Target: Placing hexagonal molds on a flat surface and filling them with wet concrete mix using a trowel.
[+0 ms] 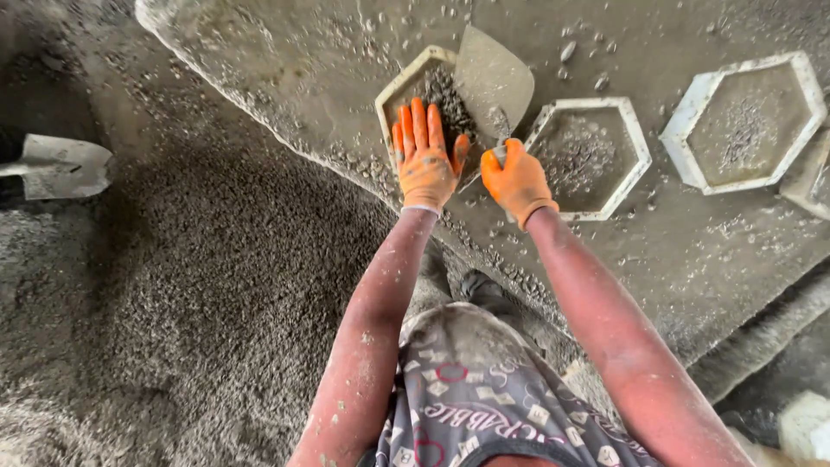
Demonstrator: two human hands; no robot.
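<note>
the hexagonal mould (406, 86) nearest the hands lies at about twelve o'clock on the grey work slab (692, 251), part filled with wet gravel mix. going left to right: a shovel blade (65, 164) rests at nine o'clock on the heap of gravel mix (199, 294), well apart from the hands. the left hand (424, 156), in an orange glove, lies flat with its fingers spread on the mould's near rim and on the mix inside, gripping nothing. just beside it, the right hand (517, 180), also gloved in orange, is clenched around the handle of a trowel (493, 73), whose blade tilts over the mould's right side and hides that edge. at two o'clock sits a second mould (635, 147) with a thin scatter of mix, and further right a third mould (804, 86), both clear of the hands. loose stones dot the slab around them.
</note>
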